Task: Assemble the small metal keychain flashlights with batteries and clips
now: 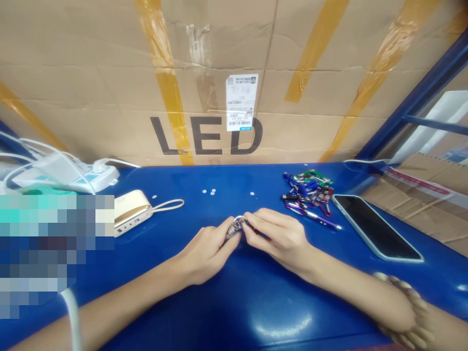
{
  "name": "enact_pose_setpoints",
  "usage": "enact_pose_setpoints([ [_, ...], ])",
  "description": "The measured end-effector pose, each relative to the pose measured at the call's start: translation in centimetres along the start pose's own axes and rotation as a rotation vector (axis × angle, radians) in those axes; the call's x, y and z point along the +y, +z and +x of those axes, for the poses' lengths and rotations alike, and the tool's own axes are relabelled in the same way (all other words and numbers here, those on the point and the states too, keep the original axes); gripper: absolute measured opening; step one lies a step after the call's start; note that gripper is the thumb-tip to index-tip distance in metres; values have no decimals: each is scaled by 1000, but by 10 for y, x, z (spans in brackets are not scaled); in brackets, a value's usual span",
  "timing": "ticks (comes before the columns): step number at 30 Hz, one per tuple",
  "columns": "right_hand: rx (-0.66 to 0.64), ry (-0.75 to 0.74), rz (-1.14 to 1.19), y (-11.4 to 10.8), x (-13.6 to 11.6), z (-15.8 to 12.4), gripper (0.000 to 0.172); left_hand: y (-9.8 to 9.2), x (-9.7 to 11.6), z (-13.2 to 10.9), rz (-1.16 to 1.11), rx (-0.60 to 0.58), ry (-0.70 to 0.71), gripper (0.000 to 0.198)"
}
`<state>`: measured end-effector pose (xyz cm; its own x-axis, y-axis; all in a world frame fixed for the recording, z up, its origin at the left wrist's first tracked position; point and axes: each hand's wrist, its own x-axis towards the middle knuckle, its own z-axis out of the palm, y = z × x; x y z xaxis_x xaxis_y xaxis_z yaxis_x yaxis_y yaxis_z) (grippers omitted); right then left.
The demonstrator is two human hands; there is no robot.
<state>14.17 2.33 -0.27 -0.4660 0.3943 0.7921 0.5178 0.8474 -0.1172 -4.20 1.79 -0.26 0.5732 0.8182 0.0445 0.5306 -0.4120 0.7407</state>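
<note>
"At mid-frame, how do the hands stand?"

"Close together: left hand (210, 249) and right hand (278, 238) both pinch a small metal ring (237, 223)."

"Is it done?"

"I'd judge it midway, since neither hand has let go; whether anything is joined, I can't tell."

"What's left?"

"Right of centre lies a pile of clips (310, 189), finished or waiting, I can't tell. Beyond, a phone (378, 229); centre left, a power bank (136, 208)."

Storeroom-like workspace, big taped LED carton (109, 112), blue rack frame (413, 104)
</note>
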Motion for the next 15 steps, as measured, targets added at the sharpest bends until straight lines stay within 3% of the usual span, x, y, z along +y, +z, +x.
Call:
enact_pose_setpoints([
  [4,-137,43,14,-5,6,3,23,-1,-1,2,-42,64,-22,24],
  [8,-550,156,188,-23,27,14,26,-1,2,7,157,178,-128,22],
  [10,-679,253,115,-36,46,18,31,-1,4,9,282,184,-143,22],
  [13,-605,459,-129,-60,77,19,58,0,6,11,393,188,-52,27],
  [15,-558,680,-306,-75,97,15,83,1,6,12,434,180,-3,31],
])
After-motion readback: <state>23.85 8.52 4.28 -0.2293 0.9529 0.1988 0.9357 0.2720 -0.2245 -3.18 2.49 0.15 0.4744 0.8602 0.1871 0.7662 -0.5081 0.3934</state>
